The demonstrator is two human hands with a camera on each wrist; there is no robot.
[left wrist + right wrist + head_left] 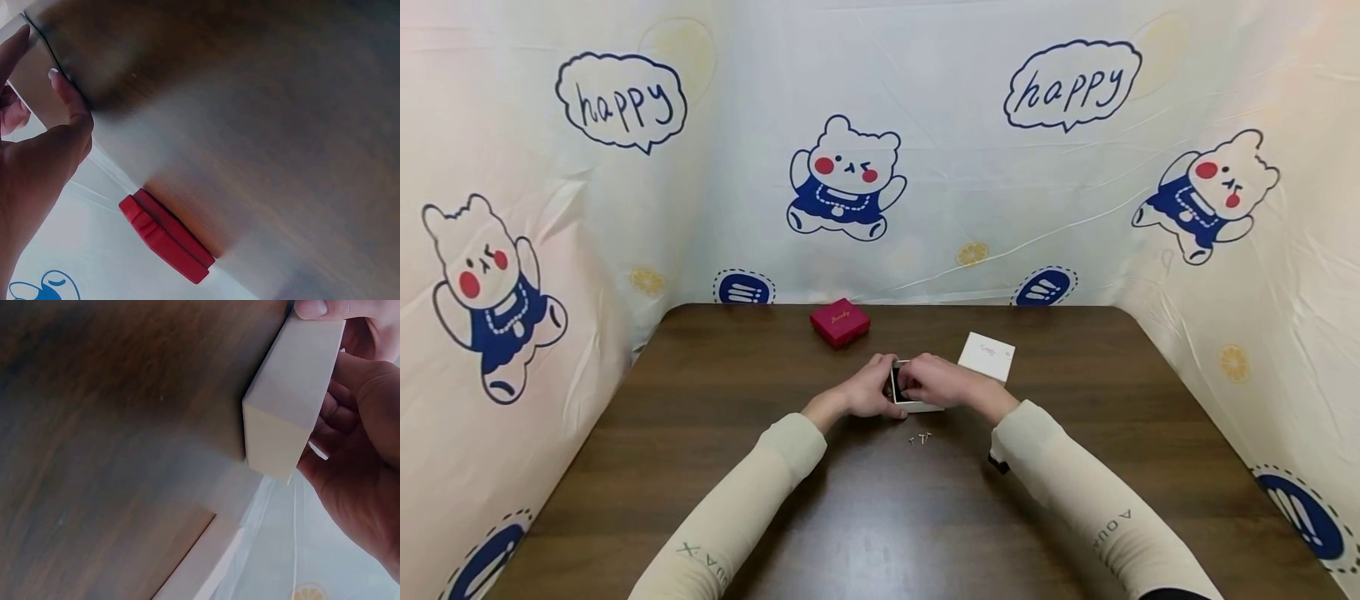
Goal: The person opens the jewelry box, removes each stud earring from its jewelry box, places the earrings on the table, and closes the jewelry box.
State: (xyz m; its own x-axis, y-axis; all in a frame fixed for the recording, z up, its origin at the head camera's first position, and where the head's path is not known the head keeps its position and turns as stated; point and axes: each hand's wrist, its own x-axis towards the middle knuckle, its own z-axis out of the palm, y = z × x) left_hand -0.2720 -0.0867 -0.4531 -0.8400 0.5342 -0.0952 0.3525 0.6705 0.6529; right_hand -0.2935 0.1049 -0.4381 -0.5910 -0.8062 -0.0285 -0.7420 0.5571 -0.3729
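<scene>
A small white box [925,407] with a dark inside sits uncovered on the table; its side wall [294,375] fills part of the right wrist view. The left hand [871,388] grips the box at its left side, thumb at the near corner. Over the opening, the right hand [942,380] has its bent fingers down inside the box. Whether those fingertips pinch anything is hidden. Several tiny silvery pin-like pieces [922,437] lie on the table just in front of the box.
A white lid-like square [987,357] with faint lettering lies behind the right wrist. Farther back on the left is a closed red box [840,322] with gold lettering. The brown wooden table [760,367] ends at a printed cloth backdrop [940,167].
</scene>
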